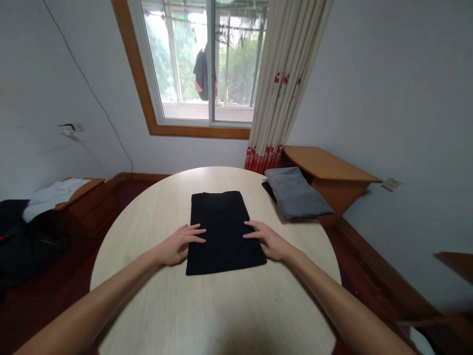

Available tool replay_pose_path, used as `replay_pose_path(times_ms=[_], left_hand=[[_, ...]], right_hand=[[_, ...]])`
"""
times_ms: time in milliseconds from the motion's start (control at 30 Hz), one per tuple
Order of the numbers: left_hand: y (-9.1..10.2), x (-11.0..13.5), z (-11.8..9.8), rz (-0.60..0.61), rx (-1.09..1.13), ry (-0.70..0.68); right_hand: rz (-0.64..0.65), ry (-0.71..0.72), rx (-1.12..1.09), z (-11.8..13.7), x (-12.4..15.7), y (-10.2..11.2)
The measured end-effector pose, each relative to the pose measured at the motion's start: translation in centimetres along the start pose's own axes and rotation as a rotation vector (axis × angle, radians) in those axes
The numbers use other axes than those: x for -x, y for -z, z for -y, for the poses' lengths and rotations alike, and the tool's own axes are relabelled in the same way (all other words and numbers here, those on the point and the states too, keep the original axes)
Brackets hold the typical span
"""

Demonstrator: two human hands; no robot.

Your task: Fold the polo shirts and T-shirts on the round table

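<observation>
Spreading the fingers of the left hand (177, 245) loosely apart and resting their tips on the left side of a folded black cloth (223, 246). Spreading likewise the fingers of the right hand (269, 242), palm down, over the right edge of the same cloth, roughly level with the left. Touching the cloth from above with both hands, pinching no fold between visible fingers. Not being able to tell the contact of either thumb with the underside of the edges.

Finding the black cloth lying flat, roughly rectangular, around the middle of a round pale table (210, 310), between the two hands. Noting a slightly uneven far edge.

Recording a folded grey cloth (295, 192) lying at the far right of the table, apart from the black cloth, and partly covering a dark cloth (269, 191). Observing a brown wooden desk (328, 165) standing behind the grey cloth, near a pale curtain (284, 74) bearing red flowers. Noting a window (236, 74) straight ahead, showing a dark garment (201, 74) hanging beyond the glass. Logging at left a low wooden cabinet (86, 212) supporting white cloth (53, 197).
</observation>
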State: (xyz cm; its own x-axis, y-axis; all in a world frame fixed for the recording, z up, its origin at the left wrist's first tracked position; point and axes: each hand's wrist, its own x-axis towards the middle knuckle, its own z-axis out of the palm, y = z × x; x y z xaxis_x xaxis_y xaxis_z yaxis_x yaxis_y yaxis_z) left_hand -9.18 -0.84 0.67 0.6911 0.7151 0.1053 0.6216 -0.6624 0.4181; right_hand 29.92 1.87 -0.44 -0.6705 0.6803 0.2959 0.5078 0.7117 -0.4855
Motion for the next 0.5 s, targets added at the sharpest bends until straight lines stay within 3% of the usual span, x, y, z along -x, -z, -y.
replay_pose_path(times_ms=[133,267,400,500], left_hand=[[-0.5,1.1,-1.4,-0.06,0.091,-0.032],[1.6,1.0,-2.3,-0.155,0.357,-0.032],[3.3,-2.3,-1.8,-0.479,0.595,0.259],[1.8,-4.1,-0.8,-0.584,0.849,0.5]], right_hand=[[0.002,0.035,-0.071,1.6,0.9,1.1],[-0.022,0.003,-0.285,2.5,-0.4,3.6],[-0.346,-0.256,-0.526,1.5,-4.5,3.1],[-0.402,-0.478,-0.596,0.3,-6.4,0.6]])
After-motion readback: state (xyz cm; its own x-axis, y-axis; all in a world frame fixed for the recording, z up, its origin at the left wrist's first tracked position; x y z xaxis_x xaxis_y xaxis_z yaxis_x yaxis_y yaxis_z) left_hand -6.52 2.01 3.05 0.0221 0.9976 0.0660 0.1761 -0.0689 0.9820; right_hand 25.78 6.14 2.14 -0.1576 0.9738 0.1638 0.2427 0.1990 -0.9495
